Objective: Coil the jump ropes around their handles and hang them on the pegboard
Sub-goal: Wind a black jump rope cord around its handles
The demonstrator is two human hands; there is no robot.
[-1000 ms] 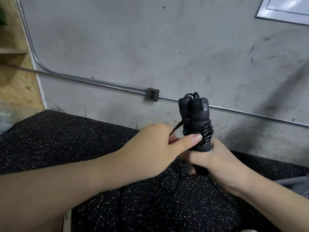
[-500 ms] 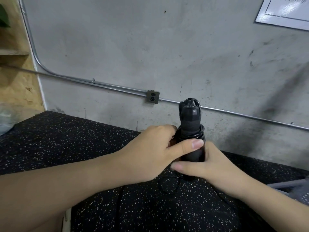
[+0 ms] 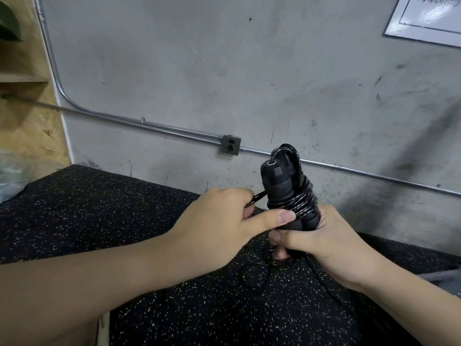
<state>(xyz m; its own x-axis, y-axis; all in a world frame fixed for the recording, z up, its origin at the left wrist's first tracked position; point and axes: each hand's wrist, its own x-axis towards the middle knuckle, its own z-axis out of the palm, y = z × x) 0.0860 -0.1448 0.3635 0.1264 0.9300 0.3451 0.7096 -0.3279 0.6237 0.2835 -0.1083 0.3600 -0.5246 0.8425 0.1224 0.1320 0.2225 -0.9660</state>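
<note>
right hand [image 3: 321, 236] clamps the handles [image 3: 279, 186] upright, left hand [image 3: 219, 221] pinches the rope [image 3: 296, 201] (slack beside these fingers would likely loosen the coils).

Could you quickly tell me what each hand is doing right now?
Left hand: pinches the rope.
Right hand: grips the handles.

Lower ends of handles [image 3: 282, 186] hidden inside right hand [image 3: 324, 240]. Rope [image 3: 303, 203] strand vanishes under left hand [image 3: 217, 221] fingers. Loose cord on far mat [image 3: 124, 211] barely distinguishable. Sign [image 3: 429, 18] cropped top right, text unreadable.
</note>
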